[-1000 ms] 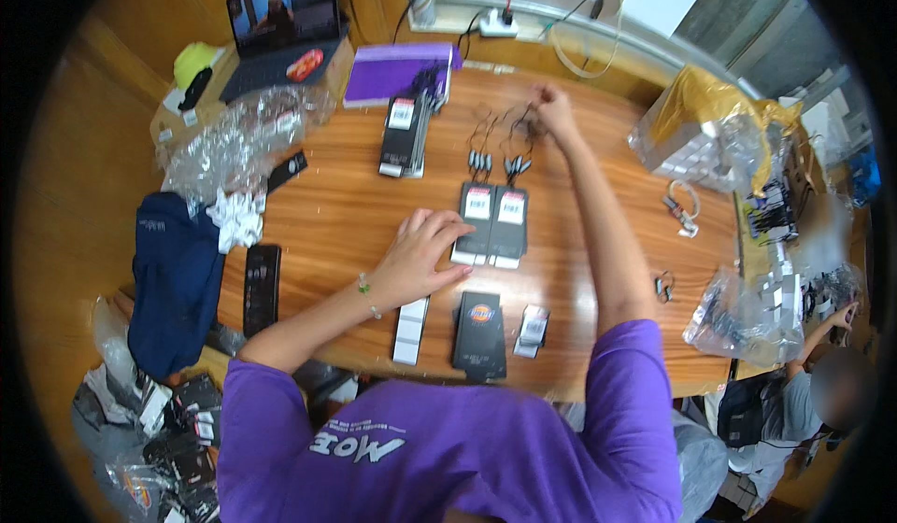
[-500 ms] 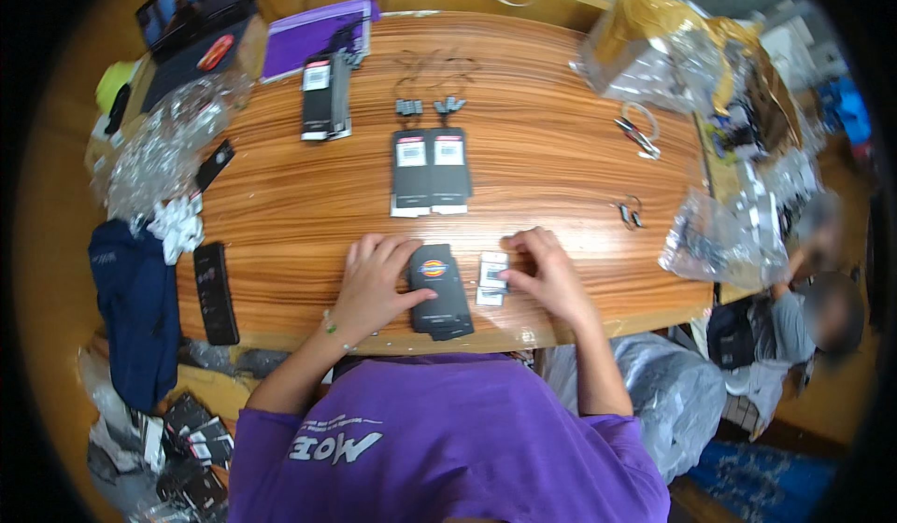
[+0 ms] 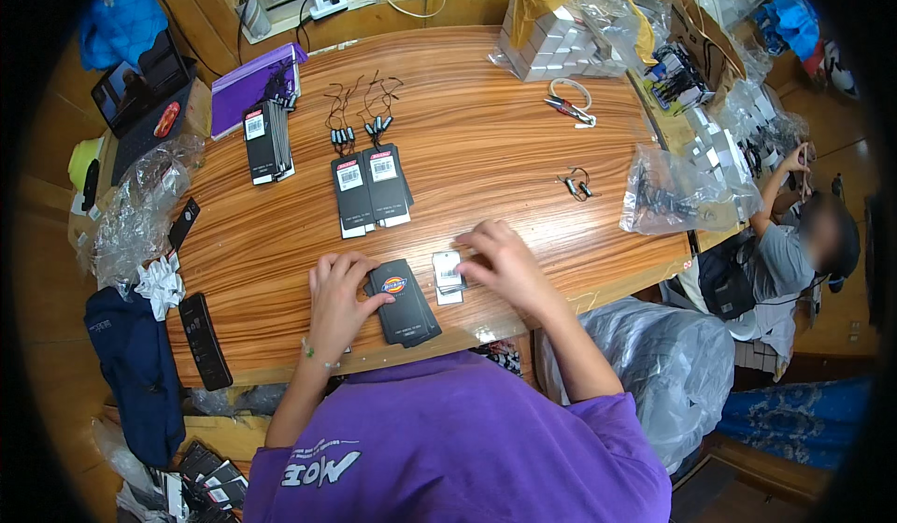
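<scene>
A stack of black cardboard hang tags point(image 3: 405, 313) lies at the front of the table, slightly fanned at its lower end. My left hand point(image 3: 338, 301) rests against its left side, fingers apart, the thumb tip on the top tag. Just right of the stack is a small pile of white barcode tags point(image 3: 448, 273). My right hand point(image 3: 509, 263) hovers at that pile's right edge, thumb and fingers spread. Farther off, two side-by-side piles of black tags with barcode stickers point(image 3: 383, 187) lie beneath black strings with small grey ends point(image 3: 364, 133).
Another pile of black tags point(image 3: 268, 145) sits by a purple pouch point(image 3: 234, 93) at the back left. A phone point(image 3: 206, 341) lies left. Snips point(image 3: 568, 110), two loose string pieces point(image 3: 576, 187) and a plastic bag point(image 3: 668, 196) are right. A person point(image 3: 780, 261) sits at far right.
The view has turned, so the table appears rotated and shifted left. Both hands stay by the same tags; my right hand has drawn slightly away from the white ones.
</scene>
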A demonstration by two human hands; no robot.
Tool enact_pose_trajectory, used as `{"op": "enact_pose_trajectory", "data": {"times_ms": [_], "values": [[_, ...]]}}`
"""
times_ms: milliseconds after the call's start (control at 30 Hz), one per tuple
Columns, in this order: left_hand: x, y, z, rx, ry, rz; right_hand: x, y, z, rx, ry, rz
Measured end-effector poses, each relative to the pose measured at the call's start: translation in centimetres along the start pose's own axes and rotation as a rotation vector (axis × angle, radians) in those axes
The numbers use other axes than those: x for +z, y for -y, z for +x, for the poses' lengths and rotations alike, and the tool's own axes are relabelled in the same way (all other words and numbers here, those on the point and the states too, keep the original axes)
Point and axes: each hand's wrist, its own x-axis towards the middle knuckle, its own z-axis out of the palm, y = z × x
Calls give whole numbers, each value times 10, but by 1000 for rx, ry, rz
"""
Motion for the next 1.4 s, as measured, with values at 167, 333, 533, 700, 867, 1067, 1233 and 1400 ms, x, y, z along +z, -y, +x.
{"op": "enact_pose_trajectory", "data": {"times_ms": [167,333,533,700,867,1067,1233,1400], "values": [[3,7,5,29,-35,-51,24,7,7,-22,-6,-66],[1,6,4,-50,10,-333,26,9,13,25,-34,93],[2,6,1,-364,116,-1112,33,7,12,398,54,624],[2,-5,0,-383,72,-1165,31,47,11,339,-24,915],[15,-8,1,-346,50,-1190,38,52,15,256,-59,798],[8,-12,3,-335,-36,-1180,-49,-69,5,357,-705,325],[2,-18,8,-354,45,-1226,-75,-161,-13,495,-541,-239],[5,-16,7,-312,101,-1210,-74,-167,-14,517,-493,-182]]}}
